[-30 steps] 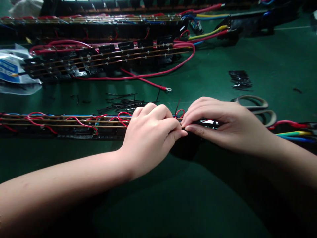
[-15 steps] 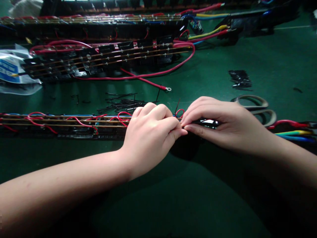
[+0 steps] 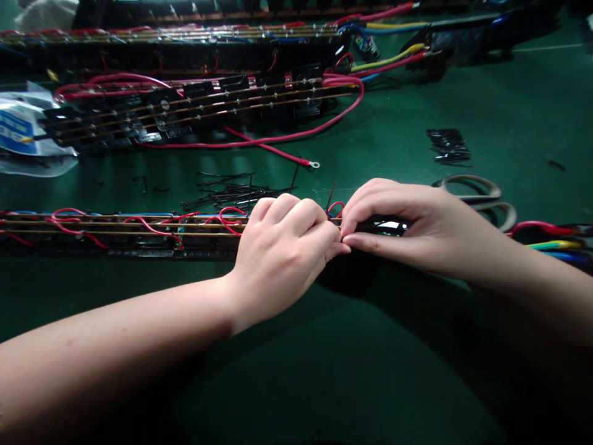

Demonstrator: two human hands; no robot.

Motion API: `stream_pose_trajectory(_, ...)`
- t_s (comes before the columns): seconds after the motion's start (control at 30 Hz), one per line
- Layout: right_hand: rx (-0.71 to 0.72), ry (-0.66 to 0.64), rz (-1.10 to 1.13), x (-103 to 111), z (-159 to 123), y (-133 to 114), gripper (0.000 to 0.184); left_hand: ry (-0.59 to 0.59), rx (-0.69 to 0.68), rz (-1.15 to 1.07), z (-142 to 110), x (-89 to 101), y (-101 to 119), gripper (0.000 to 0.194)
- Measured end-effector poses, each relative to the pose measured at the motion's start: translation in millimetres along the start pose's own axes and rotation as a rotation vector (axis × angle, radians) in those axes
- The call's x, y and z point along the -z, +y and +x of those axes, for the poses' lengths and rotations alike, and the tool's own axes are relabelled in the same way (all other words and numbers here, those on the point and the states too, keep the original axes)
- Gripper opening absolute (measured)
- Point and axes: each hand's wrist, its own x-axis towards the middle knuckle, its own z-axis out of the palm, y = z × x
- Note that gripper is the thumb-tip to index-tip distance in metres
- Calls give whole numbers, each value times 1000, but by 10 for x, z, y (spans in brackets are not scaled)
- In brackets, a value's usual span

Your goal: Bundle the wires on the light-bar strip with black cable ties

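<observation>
A long black wired assembly [image 3: 139,250] with copper-coloured rods and looped red wires [image 3: 151,227] lies across the table before me. My left hand [image 3: 285,256] is closed over it, thumb and forefinger pinched together. Meeting it fingertip to fingertip, my right hand [image 3: 403,222] also pinches at the assembly. Whatever lies between the fingers is too small and covered to make out. A thin dark cable tie end [image 3: 332,194] sticks up just behind the fingertips, beside a small red wire loop [image 3: 337,209]. Scissors [image 3: 507,216] lie behind my right wrist, only their handle loops showing.
Loose black cable ties [image 3: 236,193] lie behind my left hand, and a neater bundle of ties [image 3: 448,146] farther right. More wired assemblies [image 3: 199,105] fill the back, with a red cable [image 3: 287,156] ending in a ring terminal. A plastic bag [image 3: 32,133] sits at left.
Almost nothing differs. Both hands keep their pinch at the same spot, with only a slight shift of the left hand and right wrist.
</observation>
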Motion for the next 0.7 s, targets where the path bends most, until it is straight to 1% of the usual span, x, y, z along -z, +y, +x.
stream_pose_trajectory(0.17,4,-7,22,12,-1,3,10,-4,59,-52,12,14,18,26)
stream_pose_trajectory(0.27,-17,9,35,10,-14,-7,10,-16,75,-62,21,20,20,27)
stream_pose_trajectory(0.37,-41,23,57,7,-28,-6,11,-24,81,-75,25,19,22,26)
stream_pose_trajectory(0.53,-31,27,77,3,-35,9,11,-40,117,-136,37,34,37,24)
stream_pose_trajectory(0.7,11,24,82,10,-31,7,7,-110,187,-204,73,82,46,12)
